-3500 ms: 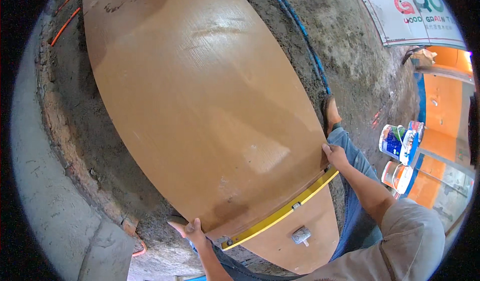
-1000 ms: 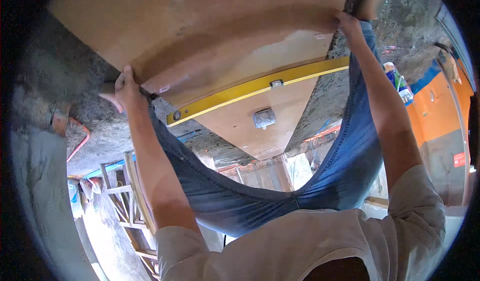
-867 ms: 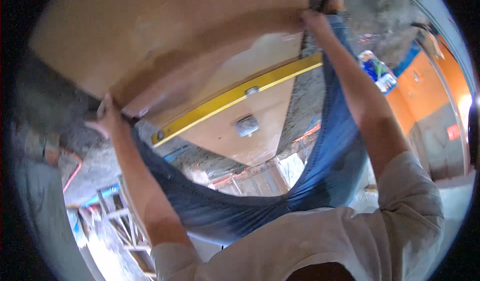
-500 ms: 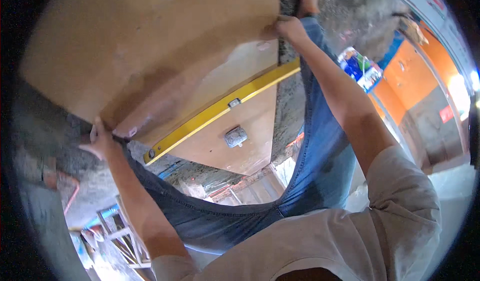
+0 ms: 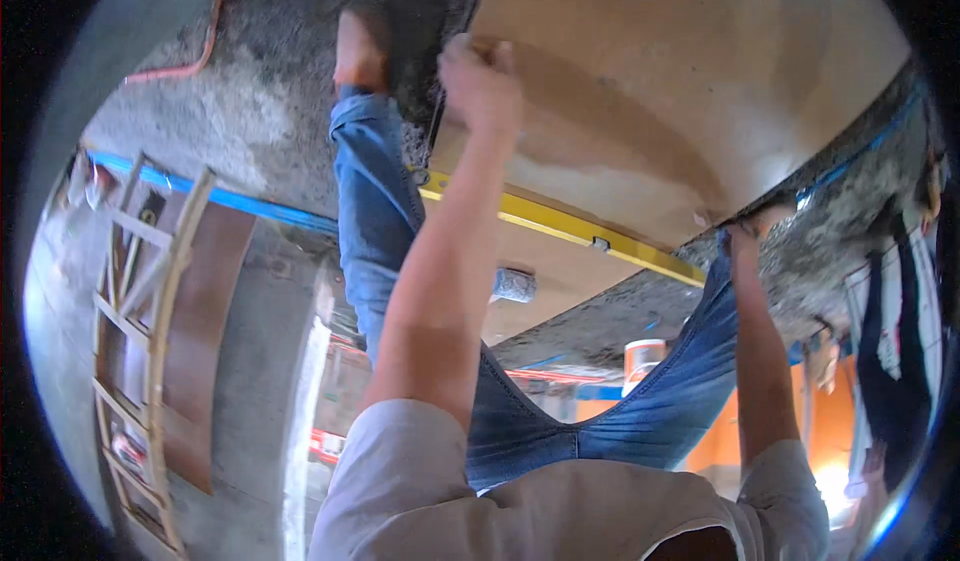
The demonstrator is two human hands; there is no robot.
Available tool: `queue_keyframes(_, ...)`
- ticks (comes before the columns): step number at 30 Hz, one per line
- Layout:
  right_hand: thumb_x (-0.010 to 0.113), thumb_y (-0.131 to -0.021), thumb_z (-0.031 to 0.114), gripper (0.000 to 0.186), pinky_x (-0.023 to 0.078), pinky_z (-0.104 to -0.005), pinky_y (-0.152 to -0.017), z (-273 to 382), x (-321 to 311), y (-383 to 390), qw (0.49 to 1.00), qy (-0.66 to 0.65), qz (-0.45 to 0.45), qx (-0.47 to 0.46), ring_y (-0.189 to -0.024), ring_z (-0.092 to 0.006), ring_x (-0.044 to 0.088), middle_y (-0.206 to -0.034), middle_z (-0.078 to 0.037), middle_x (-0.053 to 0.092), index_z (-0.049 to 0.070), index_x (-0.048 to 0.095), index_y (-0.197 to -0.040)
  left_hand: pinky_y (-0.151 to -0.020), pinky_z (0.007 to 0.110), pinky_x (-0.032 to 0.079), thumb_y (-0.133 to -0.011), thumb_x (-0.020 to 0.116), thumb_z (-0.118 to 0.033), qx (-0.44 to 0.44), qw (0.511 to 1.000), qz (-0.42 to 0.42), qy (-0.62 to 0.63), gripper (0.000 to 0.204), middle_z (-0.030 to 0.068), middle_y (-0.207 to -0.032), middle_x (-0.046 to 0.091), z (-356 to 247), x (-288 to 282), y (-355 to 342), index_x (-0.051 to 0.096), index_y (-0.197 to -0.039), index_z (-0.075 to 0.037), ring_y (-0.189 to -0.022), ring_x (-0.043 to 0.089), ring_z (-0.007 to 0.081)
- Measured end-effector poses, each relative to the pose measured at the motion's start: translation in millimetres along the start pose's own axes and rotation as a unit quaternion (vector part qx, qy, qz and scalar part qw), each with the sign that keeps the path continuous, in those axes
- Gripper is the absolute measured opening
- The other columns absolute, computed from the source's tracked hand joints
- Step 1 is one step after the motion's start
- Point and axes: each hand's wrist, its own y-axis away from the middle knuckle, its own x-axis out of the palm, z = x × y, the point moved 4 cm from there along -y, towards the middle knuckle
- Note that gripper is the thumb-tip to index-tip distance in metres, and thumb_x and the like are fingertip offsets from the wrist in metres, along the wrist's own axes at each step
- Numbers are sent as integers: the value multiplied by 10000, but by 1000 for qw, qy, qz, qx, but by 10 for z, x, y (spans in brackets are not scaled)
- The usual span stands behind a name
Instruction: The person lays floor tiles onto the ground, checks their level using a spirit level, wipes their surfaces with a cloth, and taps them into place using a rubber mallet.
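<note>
My left hand (image 5: 480,86) is closed at the left edge of a large brown panel (image 5: 690,71), slightly blurred. My right hand (image 5: 735,229), farther down at the panel's right edge, is closed on it, its fingers partly hidden. A yellow spirit level (image 5: 555,219) lies across the lower end of the panel, passing behind my left forearm. Below it a second brown panel (image 5: 550,306) bears a small grey, blurred block-like object (image 5: 515,284). My jeans-clad legs are spread either side, with both feet by the panel's edges.
Rough grey mortar (image 5: 250,81) surrounds the panels, with a pink pipe (image 5: 205,46) and blue pipes (image 5: 255,204) on it. A wooden ladder (image 5: 155,321) is at the left. A white bucket (image 5: 643,361) sits beyond my right leg, near orange boards (image 5: 770,391).
The view has swung round: the panel and level now sit to the upper right, tilted the other way, and the ladder shows fully at left. Both hands remain at the panel's edges.
</note>
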Motion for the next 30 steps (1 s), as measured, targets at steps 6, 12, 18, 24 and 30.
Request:
queue_keyframes(6, 615, -793, 187, 332, 450, -256, -572, 719, 446, 630, 998, -9, -3, 59, -661, -133, 556, -846, -48, 604, 39, 621, -1090, -1021, 503, 293, -685, 786, -301, 35, 999, 15, 12, 528, 306, -1338, 269, -159, -27, 203, 532, -1058, -27, -1263, 251, 447)
queue_keyframes(12, 607, -807, 183, 481, 490, -279, -623, 1345, 925, 915, 994, -61, 68, 54, -731, -169, 589, -942, -84, 597, 26, 493, -1248, -993, 578, 330, -688, 780, -314, -32, 993, 106, -34, 513, 290, -1374, 224, -180, -22, 220, 549, -1049, -31, -1318, 172, 453)
queue_keyframes(18, 631, -812, 225, 507, 504, -340, -652, 1180, 1140, 1316, 993, 45, 82, 66, -725, -251, 610, -934, -144, 601, 40, 481, -1259, -998, 590, 312, -730, 733, -314, 26, 987, 132, -82, 482, 288, -1413, 206, -123, -74, 250, 558, -1063, -12, -1327, 194, 445)
queue_keyframes(24, 614, -765, 241, 548, 453, -481, -869, 950, 52, 1735, 921, 332, -28, -202, -988, -442, 545, -1046, -296, 565, 5, 476, -1239, -970, 426, 418, -838, 567, -176, 249, 948, 180, -89, 354, 209, -1280, 475, -143, -461, 104, 559, -1148, -7, -1193, 436, 389)
queue_keyframes(30, 620, -761, 326, 658, 427, -455, -934, 201, -1026, 2080, 946, 298, -126, 25, -1087, -417, 527, -1175, -285, 537, 15, 427, -1308, -870, 427, 458, -817, 600, -234, 206, 959, 184, -68, 393, 231, -1152, 557, -525, -1275, 376, 541, -1131, -4, -1031, 553, 385)
